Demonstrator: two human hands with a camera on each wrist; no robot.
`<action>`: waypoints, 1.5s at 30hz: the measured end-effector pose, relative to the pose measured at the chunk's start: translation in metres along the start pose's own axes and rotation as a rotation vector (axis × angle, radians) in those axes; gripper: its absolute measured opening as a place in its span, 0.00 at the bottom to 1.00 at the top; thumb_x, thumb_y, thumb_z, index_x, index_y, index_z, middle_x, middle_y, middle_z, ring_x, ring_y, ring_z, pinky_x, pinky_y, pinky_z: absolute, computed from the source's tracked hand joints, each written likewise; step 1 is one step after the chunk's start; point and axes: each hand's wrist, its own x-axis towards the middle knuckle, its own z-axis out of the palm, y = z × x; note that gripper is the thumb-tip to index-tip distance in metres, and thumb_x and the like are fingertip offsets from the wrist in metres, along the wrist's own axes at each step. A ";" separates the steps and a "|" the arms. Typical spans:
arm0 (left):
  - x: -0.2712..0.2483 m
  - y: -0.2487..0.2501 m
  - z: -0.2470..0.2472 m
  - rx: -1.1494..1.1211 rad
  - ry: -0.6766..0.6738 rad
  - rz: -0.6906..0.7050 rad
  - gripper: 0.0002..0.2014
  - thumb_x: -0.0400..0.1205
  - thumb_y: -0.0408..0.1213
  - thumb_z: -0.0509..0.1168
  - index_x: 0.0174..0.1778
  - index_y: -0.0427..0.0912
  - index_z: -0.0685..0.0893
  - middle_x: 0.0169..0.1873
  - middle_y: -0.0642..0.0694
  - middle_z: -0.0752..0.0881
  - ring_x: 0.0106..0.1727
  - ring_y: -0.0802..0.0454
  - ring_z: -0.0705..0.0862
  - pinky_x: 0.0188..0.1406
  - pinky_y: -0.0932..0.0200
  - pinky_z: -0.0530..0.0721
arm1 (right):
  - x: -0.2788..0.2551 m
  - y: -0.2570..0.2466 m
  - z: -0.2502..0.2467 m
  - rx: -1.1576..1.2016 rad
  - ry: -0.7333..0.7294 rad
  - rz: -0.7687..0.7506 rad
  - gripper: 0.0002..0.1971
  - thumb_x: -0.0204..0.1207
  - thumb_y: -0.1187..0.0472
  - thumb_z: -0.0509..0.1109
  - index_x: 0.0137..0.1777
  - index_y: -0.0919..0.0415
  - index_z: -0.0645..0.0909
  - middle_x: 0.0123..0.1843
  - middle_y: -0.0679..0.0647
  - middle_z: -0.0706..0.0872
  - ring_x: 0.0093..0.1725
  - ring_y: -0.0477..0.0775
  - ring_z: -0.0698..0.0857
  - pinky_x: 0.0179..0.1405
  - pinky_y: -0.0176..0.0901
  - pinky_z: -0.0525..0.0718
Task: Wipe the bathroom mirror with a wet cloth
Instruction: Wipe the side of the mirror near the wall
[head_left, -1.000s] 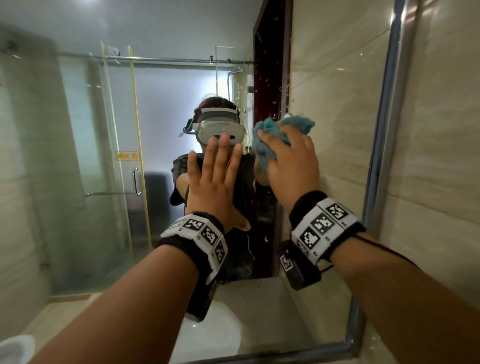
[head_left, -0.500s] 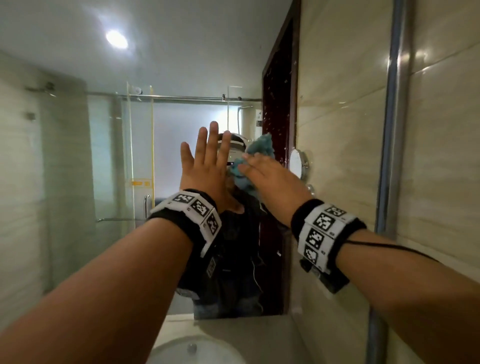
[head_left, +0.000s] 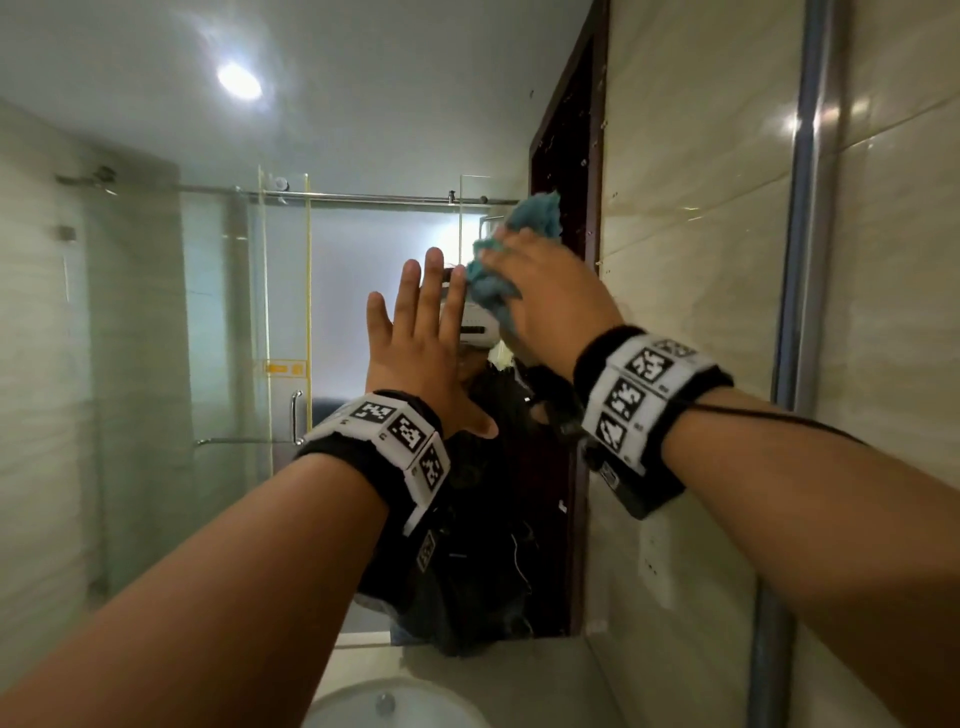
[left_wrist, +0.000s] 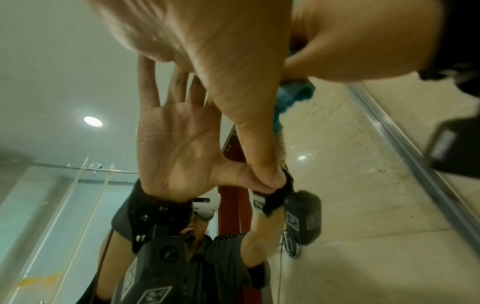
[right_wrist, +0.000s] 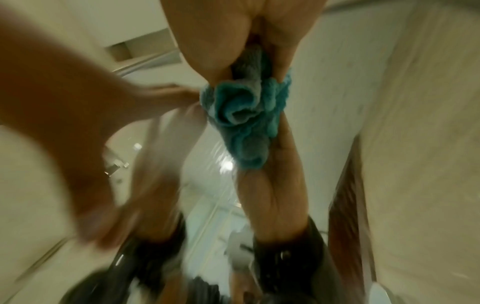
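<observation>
The cloth (head_left: 511, 254), a teal terry rag bunched into a wad, was pressed against the mirror (head_left: 156, 338) in the upper middle of the glass, at the reflected dark door frame. The right hand (head_left: 550, 306) held it there, its fingers (head_left: 506, 244) curled over the wad and gripping it. The right wrist view showed the cloth (right_wrist: 246, 115) folded on itself between palm and glass; that view was blurred, so finer detail could not be told.

The left hand (head_left: 415, 343) lay flat on the mirror just left of the cloth, its fingers (head_left: 431, 291) straight, slightly spread and pointing up, holding nothing. The left wrist view showed that hand (left_wrist: 221, 51) meeting its own reflection at the thumb tip, confirming contact with the glass. Small dark specks marked the mirror (left_wrist: 363, 144) right of the cloth.

Both wrists carried black bands with printed black-and-white markers (head_left: 405, 431). A metal frame strip (head_left: 802, 260) ran along the mirror's right edge, against a beige tiled wall (head_left: 904, 312). A white basin (head_left: 395, 706) sat below. The glass reflected a shower screen (head_left: 280, 312) and a ceiling light (head_left: 239, 80).
</observation>
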 end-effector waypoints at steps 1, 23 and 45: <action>0.000 0.001 0.000 -0.003 0.003 0.001 0.76 0.55 0.76 0.69 0.68 0.42 0.14 0.75 0.40 0.20 0.77 0.41 0.22 0.75 0.36 0.31 | 0.009 0.002 -0.001 0.028 0.023 0.034 0.27 0.80 0.63 0.66 0.78 0.58 0.66 0.81 0.56 0.64 0.80 0.56 0.61 0.79 0.46 0.55; -0.001 0.000 0.002 0.004 0.013 0.001 0.76 0.53 0.78 0.67 0.70 0.44 0.14 0.75 0.41 0.19 0.77 0.41 0.23 0.75 0.36 0.31 | -0.029 0.020 -0.003 0.010 0.187 0.286 0.20 0.82 0.58 0.58 0.74 0.51 0.70 0.78 0.56 0.66 0.73 0.60 0.70 0.70 0.56 0.74; -0.002 0.001 0.002 -0.002 0.011 -0.001 0.76 0.53 0.77 0.68 0.74 0.43 0.18 0.76 0.41 0.21 0.78 0.41 0.24 0.76 0.37 0.32 | -0.051 0.038 0.004 0.052 0.177 0.313 0.25 0.81 0.64 0.60 0.76 0.46 0.67 0.79 0.53 0.65 0.73 0.56 0.70 0.72 0.47 0.71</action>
